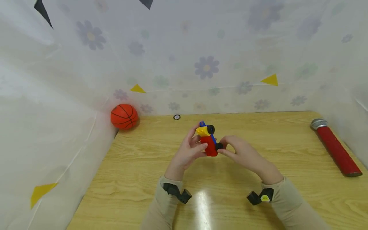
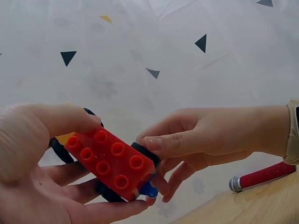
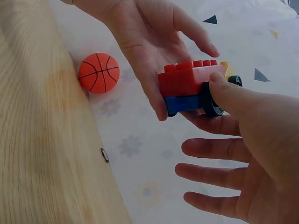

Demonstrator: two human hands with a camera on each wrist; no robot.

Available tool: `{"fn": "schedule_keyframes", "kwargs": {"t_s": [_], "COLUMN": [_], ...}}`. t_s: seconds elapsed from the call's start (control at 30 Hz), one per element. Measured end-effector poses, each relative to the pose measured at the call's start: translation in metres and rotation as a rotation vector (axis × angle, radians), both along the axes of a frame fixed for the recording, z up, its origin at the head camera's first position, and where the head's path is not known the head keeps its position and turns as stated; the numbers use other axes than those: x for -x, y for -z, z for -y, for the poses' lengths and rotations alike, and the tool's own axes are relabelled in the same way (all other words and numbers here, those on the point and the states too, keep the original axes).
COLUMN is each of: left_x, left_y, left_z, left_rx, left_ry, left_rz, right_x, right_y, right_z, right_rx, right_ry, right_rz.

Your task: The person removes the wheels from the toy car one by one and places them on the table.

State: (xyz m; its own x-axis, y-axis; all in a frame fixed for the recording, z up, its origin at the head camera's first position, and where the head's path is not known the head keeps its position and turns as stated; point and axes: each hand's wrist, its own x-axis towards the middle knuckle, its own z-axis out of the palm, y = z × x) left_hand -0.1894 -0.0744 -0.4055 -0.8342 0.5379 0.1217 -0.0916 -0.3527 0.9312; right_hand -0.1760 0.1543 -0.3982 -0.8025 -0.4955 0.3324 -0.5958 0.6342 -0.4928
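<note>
A toy car (image 1: 208,142) built of a red studded block, a yellow block and a blue base with black wheels is held above the table. My left hand (image 1: 185,152) grips it from the left, thumb over the red block (image 2: 110,156) and fingers beneath. With thumb and forefinger, my right hand (image 1: 244,155) pinches a black wheel (image 3: 210,100) on the near right side of the car. The other fingers of that hand are spread out in the right wrist view. Part of the base is hidden by the hands.
An orange toy basketball (image 1: 124,117) sits at the table's back left corner. A small round dark-rimmed disc (image 1: 176,117) lies by the back edge. On the right lies a red toy microphone (image 1: 334,147). Flower-patterned white sheeting (image 1: 172,64) encloses the wooden table (image 1: 129,179).
</note>
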Motion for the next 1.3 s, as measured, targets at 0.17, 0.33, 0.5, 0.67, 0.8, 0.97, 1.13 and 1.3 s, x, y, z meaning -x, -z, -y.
{"fn": "schedule_keyframes", "kwargs": {"t_s": [0.17, 0.33, 0.5, 0.67, 0.8, 0.97, 1.13, 1.3], "left_x": [0.003, 0.002, 0.002, 0.0, -0.001, 0.0, 0.002, 0.003], "left_y": [0.002, 0.005, 0.008, 0.008, 0.006, 0.004, 0.006, 0.007], "left_z": [-0.003, -0.004, -0.005, -0.005, -0.006, -0.006, -0.004, -0.001], "left_rx": [0.051, 0.111, 0.156, 0.201, 0.215, 0.232, 0.229, 0.231], "left_ry": [0.036, 0.021, 0.017, 0.001, -0.004, -0.002, 0.002, 0.008], "left_rz": [-0.046, -0.041, -0.033, -0.013, -0.011, -0.004, 0.013, 0.014], "right_x": [0.002, 0.0, -0.001, -0.001, -0.001, -0.001, 0.0, 0.001], "right_y": [0.002, 0.002, 0.005, 0.009, 0.011, 0.012, 0.015, 0.02], "right_z": [0.0, -0.001, -0.002, -0.001, -0.002, -0.003, 0.0, 0.002], "right_rx": [-0.061, -0.056, -0.046, -0.042, -0.017, 0.039, 0.081, 0.116], "right_ry": [-0.059, -0.103, -0.124, -0.129, -0.13, -0.139, -0.144, -0.148], "right_rz": [0.053, 0.15, 0.178, 0.172, 0.162, 0.107, 0.049, 0.021]}}
